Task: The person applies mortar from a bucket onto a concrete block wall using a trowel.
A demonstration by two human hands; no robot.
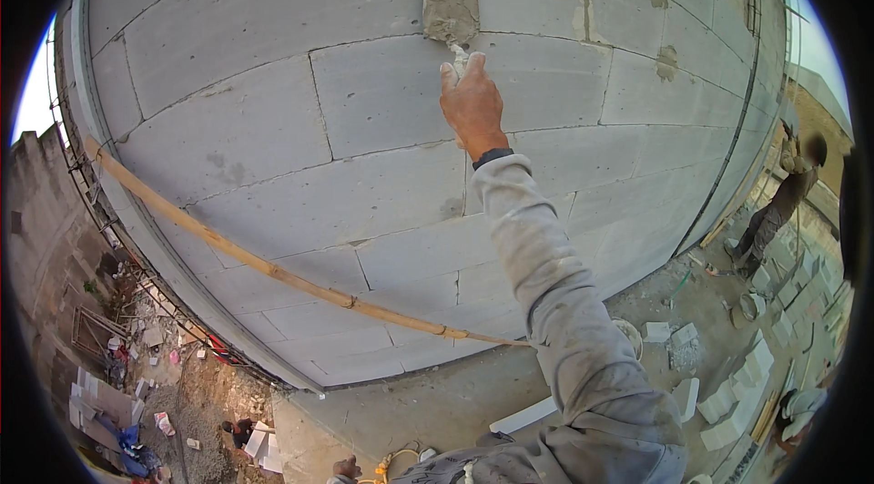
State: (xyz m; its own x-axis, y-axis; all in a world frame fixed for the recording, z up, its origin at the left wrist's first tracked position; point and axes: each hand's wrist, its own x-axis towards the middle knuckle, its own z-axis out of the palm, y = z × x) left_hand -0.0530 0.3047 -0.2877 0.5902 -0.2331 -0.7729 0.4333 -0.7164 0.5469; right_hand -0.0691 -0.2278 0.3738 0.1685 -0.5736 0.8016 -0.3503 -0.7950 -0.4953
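Observation:
My right hand (pixel 473 111) is raised high against the block wall, wrapped round the handle of a trowel (pixel 451 3). The trowel's flat blade is coated in wet grey mortar and lies against or just in front of the wall's face; I cannot tell which. Its handle (pixel 460 56) is smeared with mortar too. The wall (pixel 382 101) is built of large pale grey blocks with thin joints. Low at the bottom edge, my left hand (pixel 346 467) shows only in small part, near a yellow rope (pixel 387 464); its fingers are not clear.
A bamboo pole (pixel 246 256) slants across the wall's lower left. Loose white blocks (pixel 737 397) and a bucket (pixel 752 305) stand on the floor at right, near a co-worker (pixel 781 202). Another person (pixel 241 432) is on the rubble ground far below at left.

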